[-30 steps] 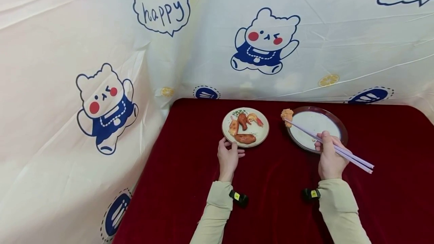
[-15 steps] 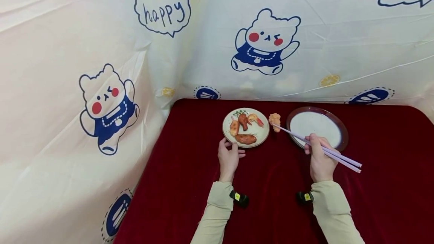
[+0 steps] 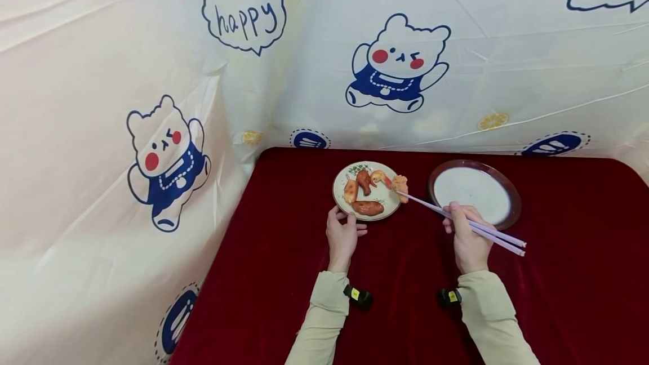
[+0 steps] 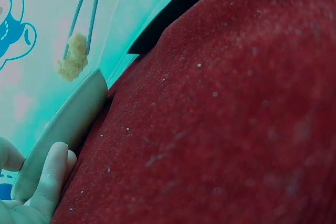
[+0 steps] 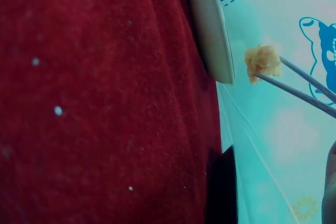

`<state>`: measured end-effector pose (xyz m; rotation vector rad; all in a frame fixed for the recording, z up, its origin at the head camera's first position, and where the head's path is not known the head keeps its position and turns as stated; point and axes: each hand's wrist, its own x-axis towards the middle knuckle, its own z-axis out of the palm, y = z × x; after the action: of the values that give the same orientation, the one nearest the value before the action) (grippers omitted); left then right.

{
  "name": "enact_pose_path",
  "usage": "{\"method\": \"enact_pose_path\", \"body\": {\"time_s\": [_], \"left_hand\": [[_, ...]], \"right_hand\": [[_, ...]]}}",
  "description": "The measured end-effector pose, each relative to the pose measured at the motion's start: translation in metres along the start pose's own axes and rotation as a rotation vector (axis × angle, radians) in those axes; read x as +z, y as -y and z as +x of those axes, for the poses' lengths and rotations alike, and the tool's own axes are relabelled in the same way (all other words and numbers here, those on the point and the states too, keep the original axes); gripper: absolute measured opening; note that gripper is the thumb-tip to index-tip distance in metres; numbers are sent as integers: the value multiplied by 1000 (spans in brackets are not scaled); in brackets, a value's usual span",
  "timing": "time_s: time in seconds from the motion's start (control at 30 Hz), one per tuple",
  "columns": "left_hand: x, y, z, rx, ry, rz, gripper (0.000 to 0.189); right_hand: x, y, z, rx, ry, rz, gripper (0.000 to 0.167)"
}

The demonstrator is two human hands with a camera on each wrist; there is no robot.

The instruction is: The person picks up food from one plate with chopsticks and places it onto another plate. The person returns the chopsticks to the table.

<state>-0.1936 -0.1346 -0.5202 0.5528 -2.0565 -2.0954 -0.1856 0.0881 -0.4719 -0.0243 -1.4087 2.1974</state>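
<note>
My right hand (image 3: pixel 471 241) grips a pair of pale purple chopsticks (image 3: pixel 494 234). Between their tips is a golden fried chicken piece (image 3: pixel 401 187), raised over the right rim of a small cream plate (image 3: pixel 386 200); both wrist views show it apart from the plate. On that plate lie a drumstick (image 3: pixel 363 181), a shrimp (image 3: pixel 380 178), a brown sausage-like piece (image 3: pixel 367 208) and a browned wedge-shaped piece (image 3: pixel 350 190). My left hand (image 3: pixel 342 238) holds the plate's near-left rim, fingers and thumb on either side of its edge (image 4: pixel 68 121).
A larger brown-rimmed plate with a whitish middle (image 3: pixel 474 193) stands to the right, partly behind the right hand. Dark red cloth (image 3: pixel 405 308) covers the table. A patterned white curtain (image 3: pixel 314 72) hangs along the back and left.
My right hand has moved left with the chopsticks, carrying the fried chicken piece from the larger plate's left rim to above the small plate's right edge. The left hand stays put.
</note>
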Motion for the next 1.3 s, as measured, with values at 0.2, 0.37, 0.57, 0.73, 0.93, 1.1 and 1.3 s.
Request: {"method": "enact_pose_path", "body": {"time_s": [0.2,0.37,0.57,0.73,0.93,1.1,1.3], "left_hand": [[0,0,0,0,-1,3,48],[0,0,0,2,0,1,48],[-1,0,0,0,0,2,48],[-1,0,0,-2,3,1,48],[-1,0,1,0,4,-5,48],[-1,0,1,-4,5,-4,49],[-1,1,1,-2,4,-3,49]], "right_hand": [[2,-3,-2,2,12,-30,22],[4,-6,-3,11,34,-89,24],[12,-1,-9,27,56,-158,24],[20,6,-14,15,80,-218,24],[25,9,-15,19,105,-307,23],[29,12,-16,47,137,-379,23],[31,14,-15,39,185,-432,20]]}}
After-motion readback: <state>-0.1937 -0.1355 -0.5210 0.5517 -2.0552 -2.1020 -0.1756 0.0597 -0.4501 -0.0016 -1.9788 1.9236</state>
